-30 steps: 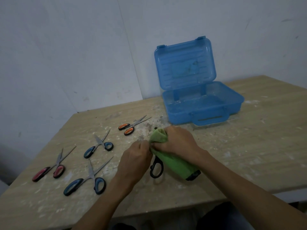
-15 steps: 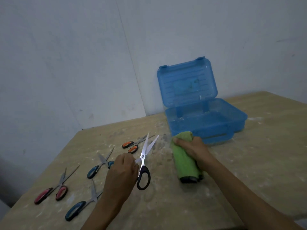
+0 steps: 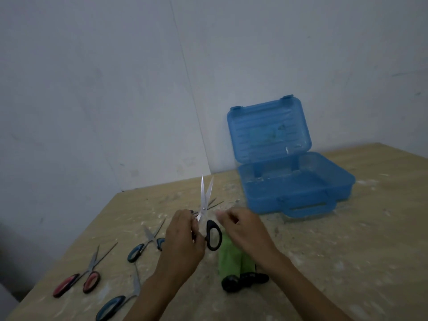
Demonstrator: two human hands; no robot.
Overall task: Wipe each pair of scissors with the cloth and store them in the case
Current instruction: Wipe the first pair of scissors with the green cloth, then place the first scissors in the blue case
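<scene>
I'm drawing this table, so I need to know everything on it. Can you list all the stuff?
Case: one, see-through blue, lid open, back right of the table.
Black scissors: one pair, blades up, in the left hand.
Blue scissors: two pairs, table left; the second nearer the front.
Red scissors: one pair, far left.
Blade tips: grey, behind the held pair; handles hidden.
Cloth: one, green, rolled, on the table.
Black handles: at the cloth's near end; unclear what they belong to.
Table: one, pale wood, dusty.
Left hand: grips the black scissors.
Right hand: above the cloth.
</scene>
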